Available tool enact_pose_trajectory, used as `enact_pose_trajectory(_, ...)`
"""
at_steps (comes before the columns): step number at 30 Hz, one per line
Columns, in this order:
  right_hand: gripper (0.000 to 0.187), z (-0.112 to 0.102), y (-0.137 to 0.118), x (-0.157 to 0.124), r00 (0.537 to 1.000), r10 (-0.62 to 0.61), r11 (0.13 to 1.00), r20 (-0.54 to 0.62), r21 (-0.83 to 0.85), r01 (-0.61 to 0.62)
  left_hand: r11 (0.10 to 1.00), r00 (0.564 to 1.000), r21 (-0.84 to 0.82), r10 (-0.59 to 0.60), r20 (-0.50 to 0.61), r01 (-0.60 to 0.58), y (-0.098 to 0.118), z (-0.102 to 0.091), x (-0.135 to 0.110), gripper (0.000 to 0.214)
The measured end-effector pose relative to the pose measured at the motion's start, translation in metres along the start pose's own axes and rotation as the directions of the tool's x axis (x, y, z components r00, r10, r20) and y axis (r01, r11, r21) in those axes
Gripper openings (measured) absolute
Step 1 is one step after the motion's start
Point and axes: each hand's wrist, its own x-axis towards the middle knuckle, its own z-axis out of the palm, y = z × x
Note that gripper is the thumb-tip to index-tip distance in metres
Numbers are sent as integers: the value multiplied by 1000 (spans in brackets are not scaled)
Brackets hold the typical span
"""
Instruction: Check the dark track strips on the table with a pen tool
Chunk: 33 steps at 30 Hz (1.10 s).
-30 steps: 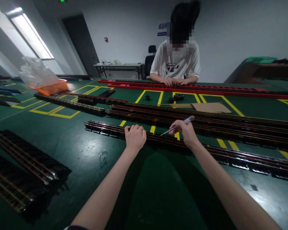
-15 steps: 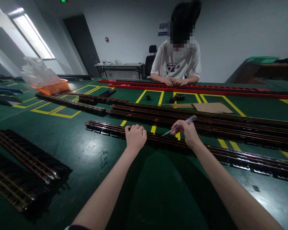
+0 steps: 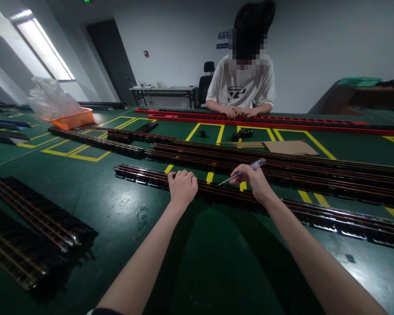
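A long black rail with copper-coloured strips (image 3: 144, 174) lies across the green table in front of me. My left hand (image 3: 183, 187) is closed over this rail, its fingers curled round the far edge. In my right hand (image 3: 252, 180) is a screwdriver (image 3: 257, 164) with a clear handle, pinched between thumb and fingers. The screwdriver slants down to the left, and its tip is at the rail just right of my left hand; whether it touches cannot be made out.
More dark rails (image 3: 282, 168) lie beyond, and short ones (image 3: 36, 214) at left. Further off are cardboard (image 3: 290, 147), small black parts (image 3: 244, 134) and an orange tray (image 3: 75, 119) with plastic bags. Opposite, a person (image 3: 241, 87) works at a red channel (image 3: 331, 126).
Both my hands and the screwdriver have shifted slightly left. The near rail has slid a little left with them.
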Motion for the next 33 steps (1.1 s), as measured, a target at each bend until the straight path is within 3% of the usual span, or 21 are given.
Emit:
enact_pose_trajectory(9,22,1,7,0,999,-3,999,-33,40,4,999,999,13,40,-30,-40,-2,3,-3,31)
enact_pose_trajectory(13,22,1,6,1,1000,5,999,-31,42,-3,993,992,-7,119,-51,-120,11,2,-7,30)
enact_pose_trajectory(17,22,1,6,1,999,16,999,-38,33,-14,976,976,-7,218,20,-218,28,3,-12,33)
enact_pose_trajectory(23,22,-1,8,1,1000,12,1000,-12,29,-12,983,980,-4,184,76,-184,31,1,-11,37)
enact_pose_trajectory(33,23,4,2,-3,999,-42,998,4,-38,42,993,991,-19,120,67,-119,29,-2,-8,36)
